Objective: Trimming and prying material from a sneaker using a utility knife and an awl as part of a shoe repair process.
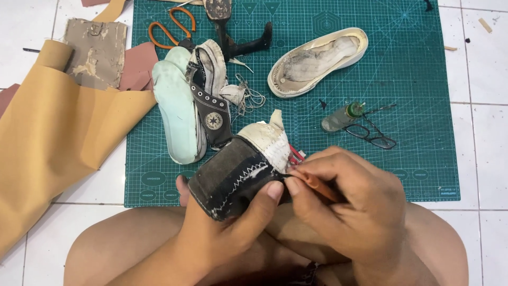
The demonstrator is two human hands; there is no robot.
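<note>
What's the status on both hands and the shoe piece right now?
Left hand grips dark shoe upper. Right hand holds orange tool at its stitched seam. Nothing blocking.

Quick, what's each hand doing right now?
Left hand: closed around the dark shoe upper, thumb pressing near the white stitching.
Right hand: closed, pinching a small orange-handled tool against the shoe upper.

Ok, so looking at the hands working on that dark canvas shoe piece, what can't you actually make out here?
Head view only:
- Tip of the thin orange-handled tool: hidden between the right hand and the dark canvas shoe upper with white zigzag stitching.
- Far side of that upper: covered by the left hand.
- Black metal shoe stand: top cut off by the frame edge.
- Small bottle: contents too small to tell.
</note>
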